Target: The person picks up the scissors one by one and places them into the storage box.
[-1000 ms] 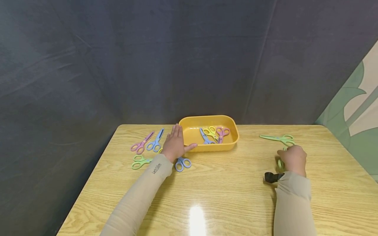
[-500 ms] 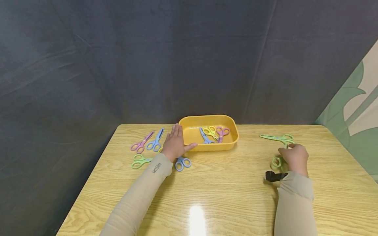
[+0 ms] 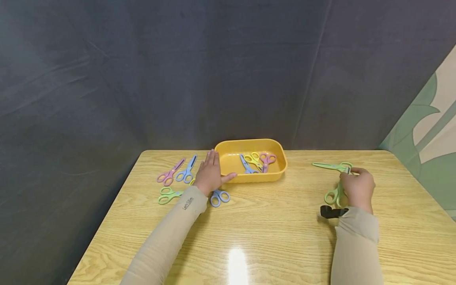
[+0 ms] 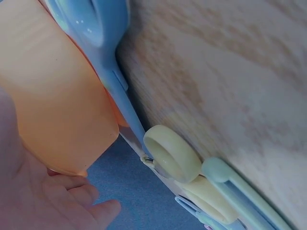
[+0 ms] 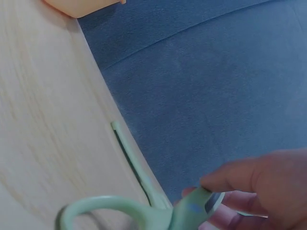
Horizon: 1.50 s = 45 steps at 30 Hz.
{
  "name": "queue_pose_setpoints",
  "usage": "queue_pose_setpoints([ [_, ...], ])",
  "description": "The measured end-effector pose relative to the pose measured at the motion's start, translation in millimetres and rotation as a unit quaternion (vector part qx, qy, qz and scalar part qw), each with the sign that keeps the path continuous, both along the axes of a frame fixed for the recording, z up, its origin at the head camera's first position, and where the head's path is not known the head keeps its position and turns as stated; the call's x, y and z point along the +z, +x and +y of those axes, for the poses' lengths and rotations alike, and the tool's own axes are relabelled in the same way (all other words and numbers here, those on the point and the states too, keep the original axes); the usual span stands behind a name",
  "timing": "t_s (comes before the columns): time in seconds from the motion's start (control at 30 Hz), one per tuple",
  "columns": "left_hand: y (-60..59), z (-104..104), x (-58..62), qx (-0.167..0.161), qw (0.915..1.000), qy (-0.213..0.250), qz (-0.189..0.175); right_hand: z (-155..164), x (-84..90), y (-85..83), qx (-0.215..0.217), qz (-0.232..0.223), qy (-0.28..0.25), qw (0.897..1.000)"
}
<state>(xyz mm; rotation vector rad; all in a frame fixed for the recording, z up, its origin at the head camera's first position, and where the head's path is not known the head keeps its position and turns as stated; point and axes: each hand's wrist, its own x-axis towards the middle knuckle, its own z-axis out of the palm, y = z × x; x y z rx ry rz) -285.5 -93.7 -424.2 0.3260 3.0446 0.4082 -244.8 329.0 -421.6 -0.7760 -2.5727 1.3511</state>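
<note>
My right hand pinches a pair of green scissors by the blade end, the handle loops pointing toward me. In the right wrist view these green scissors show large under the thumb and fingers. Another pair of green scissors lies just beyond, its blade pointing left. My left hand lies with straight fingers along the left end of a yellow tray, thumb at its front rim. Blue scissors and yellow scissors lie beside the tray, partly hidden by the left arm in the head view.
Inside the tray lie blue scissors, yellow scissors and pink scissors. On the left of the wooden table are pink scissors, blue scissors and green scissors. A dark curtain hangs behind the table.
My right hand has turned and shifted slightly right and away from me, bringing more of the held green scissors' handle loops into sight. The left hand stays at the tray.
</note>
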Motion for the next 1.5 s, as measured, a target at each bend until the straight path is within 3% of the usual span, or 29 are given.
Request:
queue_pose_setpoints([
  [0.37, 1.1, 0, 3.4, -0.004, 1.0, -0.004, 0.005, -1, 10.7, 0.8, -0.015, 0.045, -0.03, 0.998],
  [0.73, 1.8, 0, 1.1, -0.001, 1.0, -0.003, 0.001, -7, 22.0, -1.1, -0.022, 0.101, -0.126, 0.987],
  [1.03, 2.0, -1, 1.9, -0.002, 1.0, -0.002, -0.005, -15, 28.6, -0.3, -0.003, 0.119, -0.125, 0.985],
  [1.23, 1.9, -2, 2.0, -0.002, 1.0, -0.001, -0.004, -20, 30.8, -2.5, -0.014, 0.141, -0.128, 0.982],
  [1.4, 1.7, -1, 1.9, -0.002, 1.0, 0.006, -0.004, -27, 32.6, -4.6, -0.033, 0.166, -0.156, 0.973],
  [1.5, 1.1, -1, 1.7, -0.001, 0.9999, 0.01, -0.004, -30, 32.8, -6.4, -0.046, 0.195, -0.206, 0.958],
])
